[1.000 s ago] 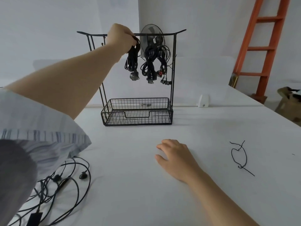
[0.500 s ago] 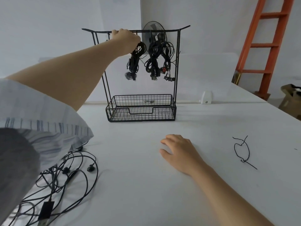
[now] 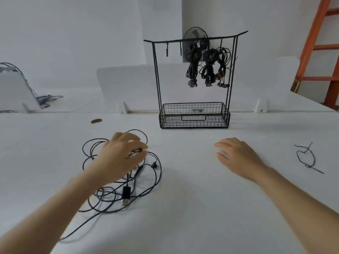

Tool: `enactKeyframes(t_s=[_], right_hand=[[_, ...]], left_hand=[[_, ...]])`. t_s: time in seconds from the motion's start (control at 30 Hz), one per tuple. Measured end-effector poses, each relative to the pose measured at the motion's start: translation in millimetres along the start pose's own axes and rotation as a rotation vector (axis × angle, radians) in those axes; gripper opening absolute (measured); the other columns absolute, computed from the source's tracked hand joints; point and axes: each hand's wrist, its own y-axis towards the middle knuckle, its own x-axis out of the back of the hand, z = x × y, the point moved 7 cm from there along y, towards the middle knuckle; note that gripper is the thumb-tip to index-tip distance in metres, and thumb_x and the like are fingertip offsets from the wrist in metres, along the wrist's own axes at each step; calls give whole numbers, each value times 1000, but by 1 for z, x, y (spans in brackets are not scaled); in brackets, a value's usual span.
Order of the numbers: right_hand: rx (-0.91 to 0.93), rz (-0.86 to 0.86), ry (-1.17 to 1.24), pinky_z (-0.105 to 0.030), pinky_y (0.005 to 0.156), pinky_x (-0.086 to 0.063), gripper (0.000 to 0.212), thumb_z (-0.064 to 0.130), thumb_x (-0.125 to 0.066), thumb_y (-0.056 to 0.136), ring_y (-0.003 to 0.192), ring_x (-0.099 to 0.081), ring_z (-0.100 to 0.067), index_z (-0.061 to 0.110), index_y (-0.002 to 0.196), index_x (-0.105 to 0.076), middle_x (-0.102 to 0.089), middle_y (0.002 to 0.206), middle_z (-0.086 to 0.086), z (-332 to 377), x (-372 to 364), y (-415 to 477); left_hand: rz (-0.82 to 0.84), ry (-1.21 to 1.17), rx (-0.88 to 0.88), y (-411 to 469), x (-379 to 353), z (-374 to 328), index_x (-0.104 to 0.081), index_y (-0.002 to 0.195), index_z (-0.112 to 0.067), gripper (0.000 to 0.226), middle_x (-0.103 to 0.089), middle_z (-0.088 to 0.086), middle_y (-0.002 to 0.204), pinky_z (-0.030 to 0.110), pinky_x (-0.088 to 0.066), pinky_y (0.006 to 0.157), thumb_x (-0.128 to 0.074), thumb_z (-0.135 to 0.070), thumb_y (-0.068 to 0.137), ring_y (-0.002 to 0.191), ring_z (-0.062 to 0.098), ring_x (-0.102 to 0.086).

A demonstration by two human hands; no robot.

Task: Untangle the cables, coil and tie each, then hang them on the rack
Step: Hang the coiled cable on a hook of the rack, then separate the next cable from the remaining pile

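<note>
A black wire rack (image 3: 157, 76) with a basket base (image 3: 194, 123) stands at the back of the white table. Three coiled black cables (image 3: 208, 70) hang from the right part of its top bar. A tangle of thin black cables (image 3: 117, 191) with a USB plug (image 3: 126, 197) lies front left. My left hand (image 3: 122, 156) is over the top of this tangle, blurred, fingers loosely curved. Flat on the table to the right rests my right hand (image 3: 238, 158), holding nothing. A black twist tie (image 3: 306, 157) lies at the far right.
An orange ladder (image 3: 315, 43) stands at the right behind the table. White divider panels (image 3: 128, 85) run along the table's back edge, with more cables (image 3: 45, 99) beyond at the left. A small brown spot (image 3: 96, 121) marks the table. A fan (image 3: 195, 35) hangs behind the rack.
My left hand has let go of the coil it hung on the rack and dropped to the cable tangle. The view swung left. My right hand stayed flat.
</note>
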Motion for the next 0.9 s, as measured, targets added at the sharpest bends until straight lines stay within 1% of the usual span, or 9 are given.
enactKeyframes(t_s=[0.1,0.27,0.37,0.43,0.5,0.6,0.73,0.8,0.9], right_hand=[[59,-37,90,-22,104,-23,40,30,-42,96,130,-34,-12,18,134,-44,-44,139,4,49,4,-15],[-27,161,717,-22,100,-28,58,26,-51,93,131,-35,-14,20,144,-23,-38,142,-1,151,-15,-8],[24,138,461,-29,85,-40,28,24,-51,93,110,-55,-24,9,116,-58,-62,115,-9,177,-8,13],[-6,-26,339,-33,74,-44,28,24,-47,94,90,-59,-29,2,89,-63,-67,96,-13,174,21,25],[-109,-213,624,-32,73,-45,27,18,-47,94,80,-61,-26,-1,83,-64,-69,90,-15,161,66,32],[-223,-424,1390,-26,61,-46,18,10,-47,93,66,-62,-17,11,80,-60,-67,71,-6,145,133,32],[-182,-428,2087,-22,53,-52,18,12,-38,95,57,-65,-24,10,82,-50,-66,62,-13,148,181,23],[-98,-489,2232,-22,49,-52,20,13,-31,96,47,-64,-24,10,83,-46,-64,56,-16,147,206,15],[-15,-589,2243,-14,44,-43,24,18,-28,97,37,-57,-18,11,82,-45,-60,47,-12,139,239,7]], left_hand=[[-20,172,42,-29,-8,14,-57,125,-33,90,-52,-11,128,32,-23,102,-9,-71,59,124,17,-39],[-49,147,-96,-27,-12,10,-55,126,-30,86,-63,-12,115,25,-22,96,-14,-70,62,115,13,-53],[-119,36,-179,-35,-9,12,-55,127,-27,81,-69,-8,99,26,-22,91,-21,-64,64,104,20,-59],[-160,8,-157,-35,-3,24,-49,134,-26,75,-68,-5,102,31,-26,93,-35,-61,68,104,22,-58],[-218,93,-150,-34,2,31,-54,129,-25,68,-66,0,101,42,-38,89,-47,-56,69,99,28,-60],[-391,137,-125,-32,11,37,-72,101,-25,49,-65,11,99,49,-48,74,-45,-52,71,89,37,-63],[-562,-71,-53,-34,18,45,-59,122,-22,51,-54,21,121,53,-44,83,-69,-33,74,104,45,-53],[-495,-114,25,-31,15,54,-50,133,-16,61,-50,21,126,50,-41,89,-74,-21,77,110,41,-50],[-173,-120,233,-24,-14,74,-51,130,-20,45,-57,6,125,34,-40,88,-60,-29,88,111,26,-52]])
